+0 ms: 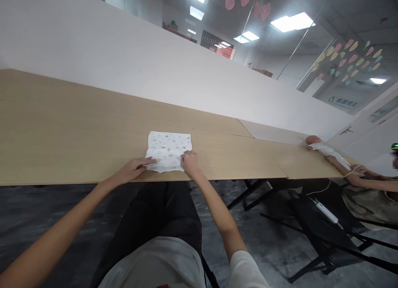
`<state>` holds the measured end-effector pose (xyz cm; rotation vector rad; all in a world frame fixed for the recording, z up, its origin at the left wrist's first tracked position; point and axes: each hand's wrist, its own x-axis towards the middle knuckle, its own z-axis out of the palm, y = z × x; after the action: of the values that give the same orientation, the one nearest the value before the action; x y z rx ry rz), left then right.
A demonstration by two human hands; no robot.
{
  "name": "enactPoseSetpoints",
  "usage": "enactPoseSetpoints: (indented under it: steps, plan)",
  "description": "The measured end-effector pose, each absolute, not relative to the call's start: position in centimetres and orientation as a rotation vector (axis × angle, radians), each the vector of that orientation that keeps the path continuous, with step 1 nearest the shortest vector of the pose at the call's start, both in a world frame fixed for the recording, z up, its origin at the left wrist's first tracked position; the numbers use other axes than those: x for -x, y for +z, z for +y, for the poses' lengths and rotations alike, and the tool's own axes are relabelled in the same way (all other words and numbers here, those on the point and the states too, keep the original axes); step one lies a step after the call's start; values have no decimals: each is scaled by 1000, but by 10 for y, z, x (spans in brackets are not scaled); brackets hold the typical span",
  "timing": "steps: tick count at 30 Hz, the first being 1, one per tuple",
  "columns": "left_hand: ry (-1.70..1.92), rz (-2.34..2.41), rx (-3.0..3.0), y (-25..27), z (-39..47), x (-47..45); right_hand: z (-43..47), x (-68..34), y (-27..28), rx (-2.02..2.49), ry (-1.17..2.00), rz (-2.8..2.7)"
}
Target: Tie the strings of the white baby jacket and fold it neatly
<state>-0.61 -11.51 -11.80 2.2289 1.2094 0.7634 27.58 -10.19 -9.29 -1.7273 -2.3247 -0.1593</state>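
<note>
A white cloth point(169, 149) with a small scattered print lies on the wooden table in front of me, roughly square, with creases across it and a wavy near edge. My left hand point(137, 169) rests at its lower left corner, index finger stretched out over the fabric and the other fingers low beside it. On the opposite side, my right hand point(190, 162) has its fingers curled on the cloth's right edge, gripping the fabric there. Whether the cloth is one layer or folded cannot be made out.
The long wooden table point(77, 134) runs along a white partition point(130, 68) topped with glass. At the far right a doll point(325, 149) in white lies under another person's hands point(357, 169). A black folding chair point(320, 225) holding a white power strip point(326, 211) stands below.
</note>
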Motion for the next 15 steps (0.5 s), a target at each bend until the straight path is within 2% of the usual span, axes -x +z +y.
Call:
enactPoseSetpoints:
  steps: [6, 11, 15]
  plan:
    - [881, 1266, -2170, -109, -115, 41, -116, -337, -77, 1713, -129, -2185]
    - [800, 1323, -2254, -115, -120, 29, -125, -354, -99, 1486, 32, -2351]
    - [715, 1292, -2273, -117, -118, 22, -125, -350, -110, 1359, 35, -2325]
